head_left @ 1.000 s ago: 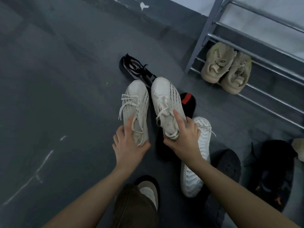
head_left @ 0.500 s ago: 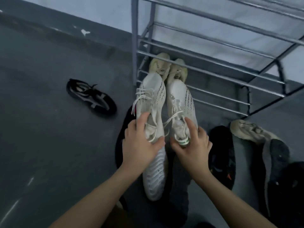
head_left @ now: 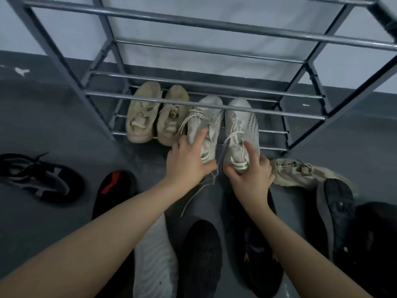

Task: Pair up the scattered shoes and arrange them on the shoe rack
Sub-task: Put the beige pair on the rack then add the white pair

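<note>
Two beige shoes [head_left: 142,114], two white shoes [head_left: 205,123], one rack [head_left: 193,97].

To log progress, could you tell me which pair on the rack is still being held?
The white pair, right of the tan pair: the left hand and right hand grip its heels.

Home entryway or shoe corner: you face a grey metal shoe rack [head_left: 206,29] of bare rails against a pale wall [head_left: 214,59] with a dark skirting band. Assorted sneakers [head_left: 43,181] lie scattered over the dark grey floor [head_left: 53,125] before you.
</note>
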A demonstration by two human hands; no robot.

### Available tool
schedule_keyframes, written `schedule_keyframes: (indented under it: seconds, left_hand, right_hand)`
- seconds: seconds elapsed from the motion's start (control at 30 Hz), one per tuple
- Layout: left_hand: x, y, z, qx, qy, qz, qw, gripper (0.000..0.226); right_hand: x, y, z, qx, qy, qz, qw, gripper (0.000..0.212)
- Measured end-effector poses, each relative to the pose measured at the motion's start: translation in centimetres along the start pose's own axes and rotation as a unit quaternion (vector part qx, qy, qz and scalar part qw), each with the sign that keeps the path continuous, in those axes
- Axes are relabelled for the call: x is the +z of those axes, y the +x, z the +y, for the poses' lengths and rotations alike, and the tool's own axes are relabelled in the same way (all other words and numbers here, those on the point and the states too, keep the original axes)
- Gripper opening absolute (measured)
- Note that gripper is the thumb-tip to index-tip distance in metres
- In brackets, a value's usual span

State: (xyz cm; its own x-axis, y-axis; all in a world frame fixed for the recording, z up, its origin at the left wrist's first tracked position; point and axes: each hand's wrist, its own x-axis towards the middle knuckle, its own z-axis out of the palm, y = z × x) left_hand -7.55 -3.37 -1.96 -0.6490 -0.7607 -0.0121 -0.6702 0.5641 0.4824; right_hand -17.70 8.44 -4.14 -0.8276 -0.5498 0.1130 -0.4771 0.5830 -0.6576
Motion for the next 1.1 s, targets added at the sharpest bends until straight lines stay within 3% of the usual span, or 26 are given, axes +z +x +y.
schedule_keyframes:
  seconds: [0.33, 0.5, 0.6, 0.73, 0.87, 1.1]
  left_hand:
    - [3.9, 7.8, 0.6, 0.011, 0.028, 0.011, 0.999, 0.072]
    - [4.7, 8.8, -0.8, 0.021, -0.052, -0.080, 0.995, 0.095]
    - [4.6, 8.6, -1.4, 0.025, -0.010, -0.117, 0.993, 0.097]
    - [5.5, 7.6, -0.3, 0.013, -0.041, -0.040, 0.998, 0.088]
    - [6.8, 6.6, -0.1, 0.059, -0.030, 0.043, 0.997, 0.093]
    - [7.4, 6.6, -0.8, 0.072, -0.063, 0.057, 0.994, 0.093]
  right_hand:
    - [4.4, 8.0, 2.2, 0.008, -0.008, -0.001, 1.000, 0.066]
    - [4.8, 9.0, 3.3, 0.015, -0.066, -0.062, 0.996, 0.084]
    - [4.9, 8.4, 3.8, -0.002, -0.085, -0.075, 0.994, 0.087]
    - [5.2, 8.9, 3.1, 0.005, -0.038, -0.076, 0.996, 0.081]
    - [5.1, 8.4, 3.4, -0.029, 0.006, -0.059, 0.998, 0.079]
    - [4.7, 9.7, 3.9, -0.044, -0.042, -0.086, 0.994, 0.071]
